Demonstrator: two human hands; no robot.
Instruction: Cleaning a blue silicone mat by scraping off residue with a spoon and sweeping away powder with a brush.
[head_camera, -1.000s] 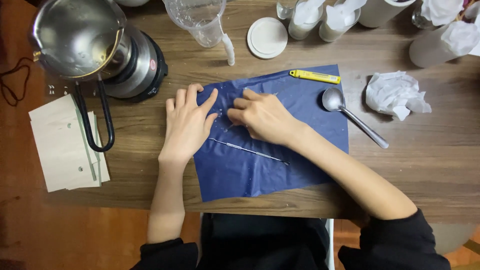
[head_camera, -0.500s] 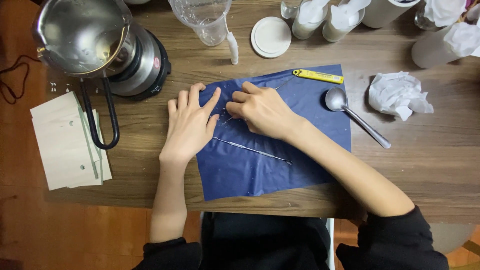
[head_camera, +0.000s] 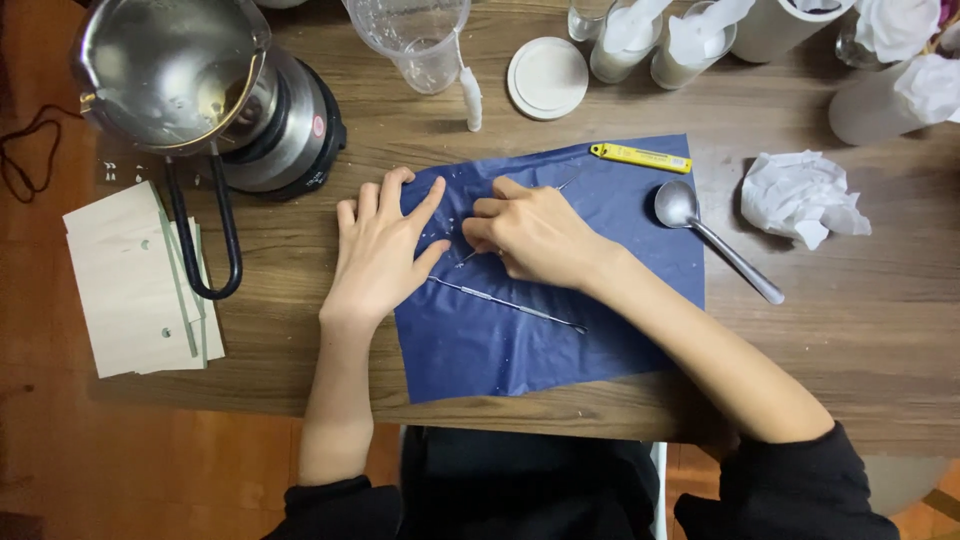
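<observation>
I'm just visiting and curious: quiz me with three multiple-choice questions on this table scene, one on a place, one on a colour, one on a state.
1. Where does the spoon lie?
A. right of the blue sheet
B. inside the metal pot
C. on the cards

2. What colour is the small cutter?
A. red
B. yellow
C. green

3. How is the left hand placed?
A. clenched in a fist
B. lifted in the air
C. flat, fingers spread

Answers: 1 A, its bowl touches the sheet's right edge. 2 B, it is yellow against the blue. 3 C, the palm presses the sheet's left edge.
</observation>
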